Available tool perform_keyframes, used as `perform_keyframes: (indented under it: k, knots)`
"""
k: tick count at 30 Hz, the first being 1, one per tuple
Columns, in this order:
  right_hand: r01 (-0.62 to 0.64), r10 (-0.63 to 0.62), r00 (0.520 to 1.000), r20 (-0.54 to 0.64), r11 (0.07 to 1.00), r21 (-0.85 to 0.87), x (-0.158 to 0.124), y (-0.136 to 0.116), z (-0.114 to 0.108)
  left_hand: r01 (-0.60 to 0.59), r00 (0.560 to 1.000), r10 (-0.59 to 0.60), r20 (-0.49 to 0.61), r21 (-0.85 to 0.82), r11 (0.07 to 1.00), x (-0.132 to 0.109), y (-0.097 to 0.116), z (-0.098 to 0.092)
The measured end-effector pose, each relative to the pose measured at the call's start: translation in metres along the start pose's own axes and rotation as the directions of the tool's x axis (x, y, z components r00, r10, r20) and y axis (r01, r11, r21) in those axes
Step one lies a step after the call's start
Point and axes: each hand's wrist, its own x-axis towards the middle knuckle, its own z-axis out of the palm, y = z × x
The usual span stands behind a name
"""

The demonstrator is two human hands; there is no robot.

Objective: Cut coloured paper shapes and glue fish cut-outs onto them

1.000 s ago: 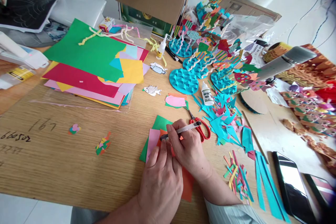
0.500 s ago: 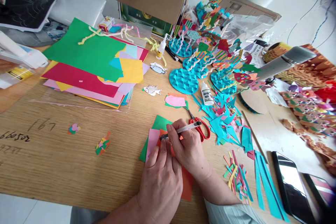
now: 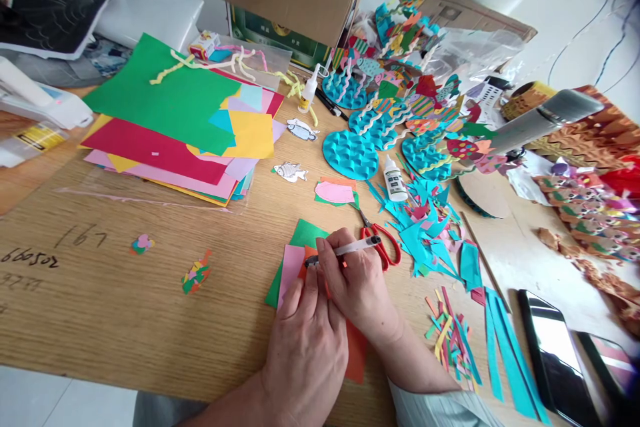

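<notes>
Wooden desk (image 3: 125,320), blue paper scraps (image 3: 417,240) rightward. Orange paper (image 3: 357,353) lies before me, overlapping pink paper (image 3: 291,268). My right hand (image 3: 359,285) grips a pen (image 3: 354,246), tip low; my left hand (image 3: 310,340) lies flat on the orange sheet, grasping nothing.

The pen (image 3: 353,247) in the right hand (image 3: 359,285) has tilted slightly, its rear end now a little lower.
</notes>
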Motion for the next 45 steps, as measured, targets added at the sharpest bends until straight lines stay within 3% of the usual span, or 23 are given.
perform_keyframes:
  k: [19,29,36,45]
  knots:
    - [0.1,-0.099,0.995,0.018,0.989,-0.106,-0.0023,-0.0027,-0.0003,-0.003,1.0,0.003,-0.015,0.019,1.0,0.001,0.0008,-0.0019]
    - [0.098,-0.099,0.995,0.002,0.992,-0.081,-0.0016,-0.0011,0.0013,-0.001,0.999,0.002,-0.035,0.033,0.999,0.002,-0.0002,0.0012]
    - [0.1,-0.107,0.99,-0.093,0.992,-0.074,-0.0008,-0.0019,0.0001,-0.007,0.998,0.008,-0.061,0.018,1.0,0.0011,-0.0006,0.0021]
    - [0.077,-0.084,0.994,-0.064,0.992,-0.105,0.0011,-0.0015,0.0012,0.003,0.999,-0.004,-0.035,-0.007,1.0,0.0,0.0001,0.0029]
